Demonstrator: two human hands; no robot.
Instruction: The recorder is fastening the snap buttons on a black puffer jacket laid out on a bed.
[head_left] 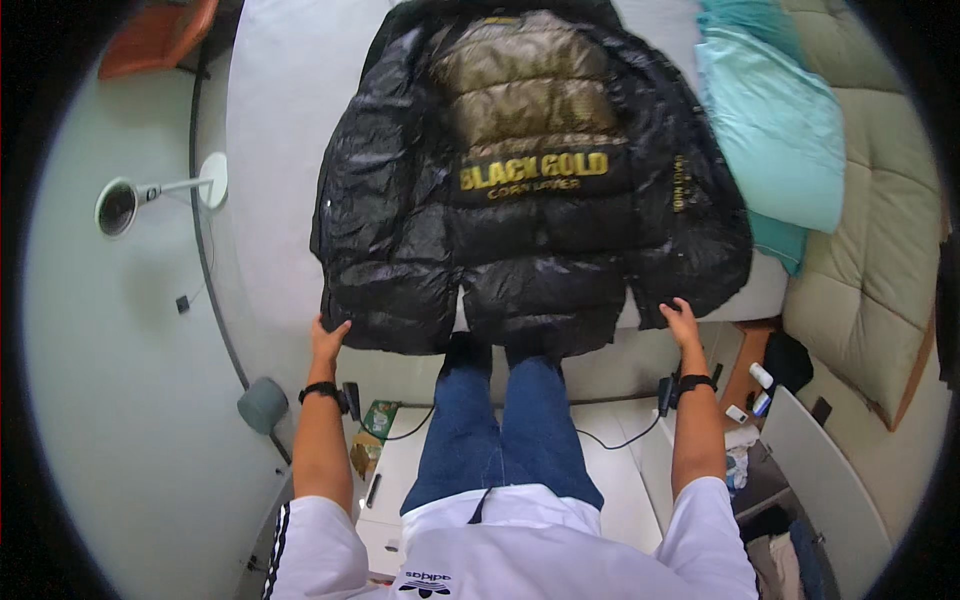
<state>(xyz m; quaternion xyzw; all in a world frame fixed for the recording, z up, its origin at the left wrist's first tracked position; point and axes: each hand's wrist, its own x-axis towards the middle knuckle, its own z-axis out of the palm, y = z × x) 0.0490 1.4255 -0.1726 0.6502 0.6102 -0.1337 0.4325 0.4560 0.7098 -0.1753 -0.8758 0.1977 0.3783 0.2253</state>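
Observation:
A black puffer jacket (545, 235) lies spread open on the bed, its inside facing up, with a brown-gold shiny lining panel and yellow lettering across the back. The hem points toward me and hangs at the bed's near edge. At the lower left corner my left hand (329, 338) is closed on the hem, thumb along the edge. My right hand (682, 324) pinches the lower right corner of the jacket in the same way. Both arms are stretched forward, and each wrist has a black strap with a small dark device.
The jacket lies on a white-sheeted bed (275, 130). Teal pillows (775, 130) rest at its right, beside a padded beige headboard (860, 210). At left are a white round-headed fan or lamp (117, 208) and a grey-green bin (262, 404). An open cabinet door (825, 480) stands at lower right.

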